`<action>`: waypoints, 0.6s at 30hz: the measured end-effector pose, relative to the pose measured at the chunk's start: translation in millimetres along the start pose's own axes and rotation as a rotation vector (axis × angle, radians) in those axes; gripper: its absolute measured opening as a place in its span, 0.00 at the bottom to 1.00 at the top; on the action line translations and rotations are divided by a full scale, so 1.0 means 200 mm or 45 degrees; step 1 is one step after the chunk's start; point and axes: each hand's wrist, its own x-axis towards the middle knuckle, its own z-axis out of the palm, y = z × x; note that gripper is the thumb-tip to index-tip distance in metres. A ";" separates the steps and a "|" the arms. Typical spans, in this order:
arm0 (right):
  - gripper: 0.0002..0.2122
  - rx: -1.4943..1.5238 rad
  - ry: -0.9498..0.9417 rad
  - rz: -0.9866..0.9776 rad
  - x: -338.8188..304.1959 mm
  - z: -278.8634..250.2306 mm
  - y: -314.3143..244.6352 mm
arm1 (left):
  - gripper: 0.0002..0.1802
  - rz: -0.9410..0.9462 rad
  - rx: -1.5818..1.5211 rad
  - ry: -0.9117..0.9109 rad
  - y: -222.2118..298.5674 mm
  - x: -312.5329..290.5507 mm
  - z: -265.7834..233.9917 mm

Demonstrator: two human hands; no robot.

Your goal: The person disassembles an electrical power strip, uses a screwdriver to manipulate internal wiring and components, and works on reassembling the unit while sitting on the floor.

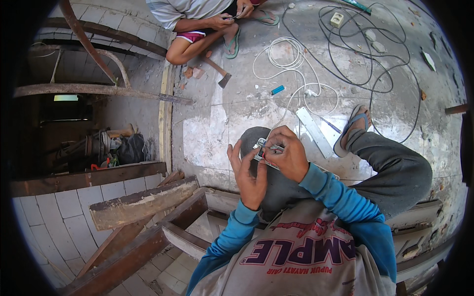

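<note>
My left hand and my right hand meet above my raised knee, both in blue sleeves. Between them they hold a small grey and white electrical fitting with a thin red wire at it. The fingers of my right hand curl over its top; the left fingers press it from the left side. A white cable runs from the fitting out across the concrete floor to a loose coil. Most of the fitting is hidden by my fingers.
A white flat cover strip lies by my sandalled foot. Farther off: a blue lighter, a hammer, tangled black cable with a white socket. Another person squats at the top. Wooden planks and a drop lie left.
</note>
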 end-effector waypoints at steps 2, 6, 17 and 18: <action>0.05 0.017 0.011 0.003 0.00 0.00 0.00 | 0.17 0.095 0.270 0.003 0.03 0.00 -0.02; 0.05 0.012 -0.017 0.004 0.00 -0.01 0.00 | 0.19 0.158 0.509 -0.018 0.07 -0.01 -0.03; 0.07 0.087 -0.092 -0.178 -0.01 -0.04 0.05 | 0.19 -0.017 0.054 -0.057 0.05 -0.02 0.00; 0.07 0.085 -0.102 -0.218 -0.01 -0.05 0.04 | 0.19 -0.029 0.026 -0.056 0.05 -0.01 0.01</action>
